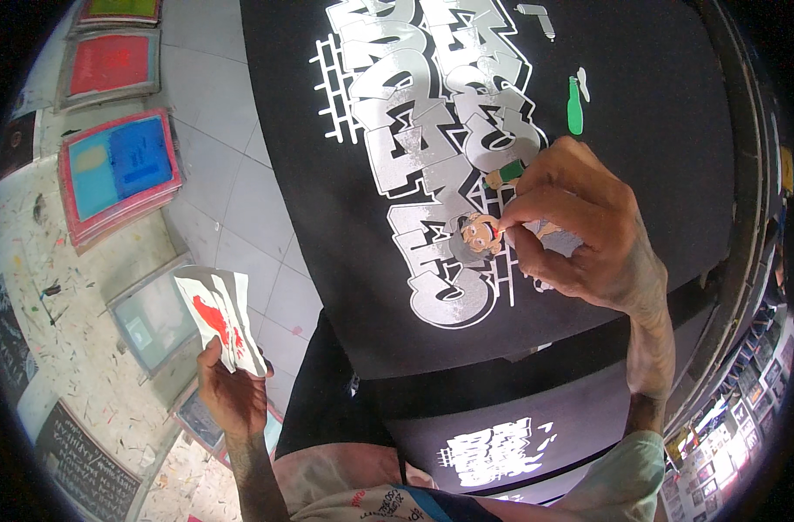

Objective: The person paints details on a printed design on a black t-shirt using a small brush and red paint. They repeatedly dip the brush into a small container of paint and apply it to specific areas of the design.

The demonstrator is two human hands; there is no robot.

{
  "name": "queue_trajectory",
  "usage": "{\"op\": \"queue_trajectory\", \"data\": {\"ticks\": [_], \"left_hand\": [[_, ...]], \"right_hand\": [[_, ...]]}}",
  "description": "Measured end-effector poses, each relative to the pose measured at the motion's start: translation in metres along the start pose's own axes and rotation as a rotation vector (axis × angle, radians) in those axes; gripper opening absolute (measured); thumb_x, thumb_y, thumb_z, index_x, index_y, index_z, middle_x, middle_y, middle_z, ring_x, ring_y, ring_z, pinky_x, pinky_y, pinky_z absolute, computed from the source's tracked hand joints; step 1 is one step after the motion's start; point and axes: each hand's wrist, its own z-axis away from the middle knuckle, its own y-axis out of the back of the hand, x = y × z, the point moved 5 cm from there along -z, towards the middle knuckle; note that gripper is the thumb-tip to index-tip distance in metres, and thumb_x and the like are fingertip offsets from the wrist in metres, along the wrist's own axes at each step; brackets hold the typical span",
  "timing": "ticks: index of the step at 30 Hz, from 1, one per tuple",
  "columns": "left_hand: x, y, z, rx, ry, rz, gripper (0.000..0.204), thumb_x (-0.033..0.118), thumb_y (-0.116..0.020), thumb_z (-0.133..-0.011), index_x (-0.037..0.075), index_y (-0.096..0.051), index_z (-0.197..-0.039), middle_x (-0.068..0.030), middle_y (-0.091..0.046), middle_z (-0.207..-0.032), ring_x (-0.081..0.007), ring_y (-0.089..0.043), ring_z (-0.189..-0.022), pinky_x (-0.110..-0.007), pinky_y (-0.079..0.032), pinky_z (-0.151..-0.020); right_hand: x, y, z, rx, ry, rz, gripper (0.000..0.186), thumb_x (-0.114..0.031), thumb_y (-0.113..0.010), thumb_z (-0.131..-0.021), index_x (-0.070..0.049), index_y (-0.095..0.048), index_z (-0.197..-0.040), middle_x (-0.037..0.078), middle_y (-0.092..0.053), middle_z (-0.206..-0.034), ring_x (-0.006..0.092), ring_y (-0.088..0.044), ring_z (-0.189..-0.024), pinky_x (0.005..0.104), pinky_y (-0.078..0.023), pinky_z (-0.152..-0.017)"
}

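My left hand, at the lower left, grips a folded piece of white paper smeared with bright red paint. My right hand is over a black printed panel, thumb and forefinger pinched together. Its fingertips are at the mouth of a small cartoon figure with a grey cap, where a touch of red shows. Whatever the pinch holds is too small or hidden to make out. Large white and grey graffiti-style lettering runs beside the figure. The hand covers part of the figure.
A printed green bottle shape and a white spray-can shape lie farther up the panel. Framed screens with coloured areas stand along the left, beyond grey floor tiles. Nearer me is a second printed black panel.
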Motion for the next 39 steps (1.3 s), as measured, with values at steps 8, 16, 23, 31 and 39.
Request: {"op": "queue_trajectory", "data": {"ticks": [8, 16, 23, 31, 39], "left_hand": [[-0.0017, 0.0036, -0.0013, 0.048, -0.021, 0.013, 0.038, 0.028, -0.059, -0.097, -0.001, -0.055, -0.122, -0.0138, -0.070, -0.098, -0.0249, -0.073, -0.075, -0.040, -0.063, -0.059], [-0.0016, 0.0015, 0.0000, 0.028, -0.020, 0.000, 0.034, 0.025, -0.059, -0.097, 0.000, -0.057, -0.121, -0.0125, -0.069, -0.100, -0.0245, -0.072, -0.076, -0.039, -0.064, -0.059], [-0.0025, 0.0038, 0.0009, -0.015, -0.034, -0.007, 0.028, 0.020, -0.054, -0.100, 0.004, -0.059, -0.122, -0.0104, -0.066, -0.110, -0.0234, -0.071, -0.082, -0.036, -0.064, -0.062], [-0.0059, 0.0017, -0.0001, 0.035, -0.034, 0.015, 0.036, 0.027, -0.061, -0.096, -0.001, -0.057, -0.118, -0.0139, -0.070, -0.100, -0.0261, -0.074, -0.076, -0.042, -0.064, -0.059], [-0.0060, 0.0007, 0.0005, 0.056, -0.043, 0.026, 0.034, 0.026, -0.061, -0.097, -0.001, -0.057, -0.117, -0.0150, -0.071, -0.100, -0.0263, -0.074, -0.076, -0.042, -0.064, -0.059]], "right_hand": [[0.0005, -0.0009, 0.0012, 0.012, -0.007, -0.006, 0.019, -0.002, -0.081, -0.068, -0.005, -0.072, -0.085, 0.008, -0.062, -0.084, 0.0163, -0.058, -0.074, 0.0333, -0.042, -0.057], [-0.0009, 0.0003, 0.0018, -0.001, -0.011, 0.003, 0.019, -0.002, -0.081, -0.069, -0.006, -0.073, -0.085, 0.008, -0.062, -0.083, 0.0166, -0.058, -0.073, 0.0341, -0.042, -0.058], [-0.0015, 0.0018, 0.0013, -0.010, -0.009, -0.002, 0.019, -0.003, -0.080, -0.069, -0.005, -0.073, -0.086, 0.008, -0.063, -0.083, 0.0168, -0.058, -0.073, 0.0347, -0.042, -0.058], [-0.0010, 0.0007, 0.0017, 0.007, -0.007, -0.006, 0.019, -0.002, -0.080, -0.068, -0.006, -0.074, -0.086, 0.007, -0.063, -0.083, 0.0168, -0.058, -0.074, 0.0344, -0.042, -0.058], [-0.0011, 0.0007, 0.0026, 0.005, -0.014, -0.002, 0.019, -0.001, -0.080, -0.068, -0.006, -0.073, -0.085, 0.007, -0.063, -0.084, 0.0167, -0.058, -0.074, 0.0338, -0.043, -0.058]]}}
